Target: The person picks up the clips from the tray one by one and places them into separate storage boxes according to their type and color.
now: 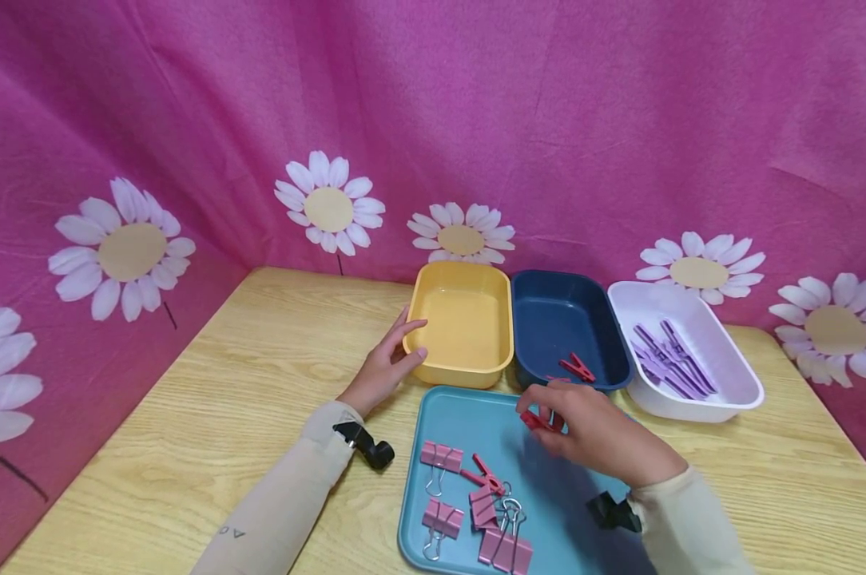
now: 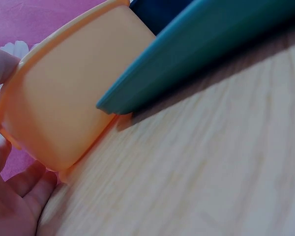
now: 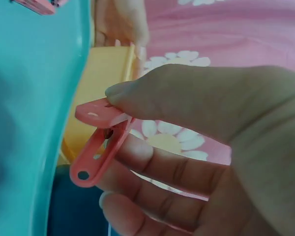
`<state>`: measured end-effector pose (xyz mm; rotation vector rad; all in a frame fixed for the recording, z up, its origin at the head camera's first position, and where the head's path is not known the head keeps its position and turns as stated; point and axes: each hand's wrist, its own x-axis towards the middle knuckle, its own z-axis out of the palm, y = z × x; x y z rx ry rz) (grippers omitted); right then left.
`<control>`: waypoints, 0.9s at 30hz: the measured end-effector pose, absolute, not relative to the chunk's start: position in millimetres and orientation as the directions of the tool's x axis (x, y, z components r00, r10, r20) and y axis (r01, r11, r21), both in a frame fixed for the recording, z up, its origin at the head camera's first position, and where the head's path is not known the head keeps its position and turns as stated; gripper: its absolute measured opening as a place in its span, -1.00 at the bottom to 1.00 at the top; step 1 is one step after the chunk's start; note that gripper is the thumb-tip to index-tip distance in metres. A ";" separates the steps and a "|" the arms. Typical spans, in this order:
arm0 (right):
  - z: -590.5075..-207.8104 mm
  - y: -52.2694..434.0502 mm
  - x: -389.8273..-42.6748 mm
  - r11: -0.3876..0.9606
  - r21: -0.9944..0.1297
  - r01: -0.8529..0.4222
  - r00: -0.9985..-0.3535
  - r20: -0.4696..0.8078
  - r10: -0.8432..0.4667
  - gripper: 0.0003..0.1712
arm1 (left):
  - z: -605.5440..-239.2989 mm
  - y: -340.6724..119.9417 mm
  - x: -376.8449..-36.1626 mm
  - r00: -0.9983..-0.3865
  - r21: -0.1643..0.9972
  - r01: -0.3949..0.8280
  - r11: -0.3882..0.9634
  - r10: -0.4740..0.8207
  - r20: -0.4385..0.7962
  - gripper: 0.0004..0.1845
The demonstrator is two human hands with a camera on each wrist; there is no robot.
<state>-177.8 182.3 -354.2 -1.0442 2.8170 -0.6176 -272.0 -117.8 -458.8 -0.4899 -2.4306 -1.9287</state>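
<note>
Right hand (image 1: 587, 423) has its fingers pinching a red plastic clip (image 1: 537, 421) (little round hole at one end, btw) above the teal tray (image 1: 555, 499), near its far edge; left hand (image 1: 383, 369) grips the yellow bin (image 1: 462, 375).

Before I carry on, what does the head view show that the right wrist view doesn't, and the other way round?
Only the head view shows the lavender bin, the purple pieces in it and the red pegs inside the navy bin. Only the right wrist view makes out the round hole near one end of the held peg. Both show that peg in the right hand, the left hand at the yellow bin, the navy bin, the teal tray and the daisy-print curtain.
</note>
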 end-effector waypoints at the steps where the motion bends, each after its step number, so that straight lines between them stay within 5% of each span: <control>1: -352.6 182.8 -178.7 0.691 -0.396 -0.604 -0.771 0.071 -0.633 -0.64 | -458.7 -117.6 -271.9 -0.952 0.950 0.241 0.201 0.240 0.190 -0.45; 12: -344.2 182.7 -189.6 0.700 -0.357 -0.618 -0.779 0.161 -0.606 -0.65 | -458.3 -117.5 -272.2 -0.954 0.952 0.233 0.198 0.237 0.184 -0.49; 27: -330.1 184.8 -206.6 0.751 -0.380 -0.540 -0.836 0.134 -0.533 -0.68 | -462.4 -118.3 -273.8 -0.949 0.953 0.243 0.181 0.246 0.196 -0.50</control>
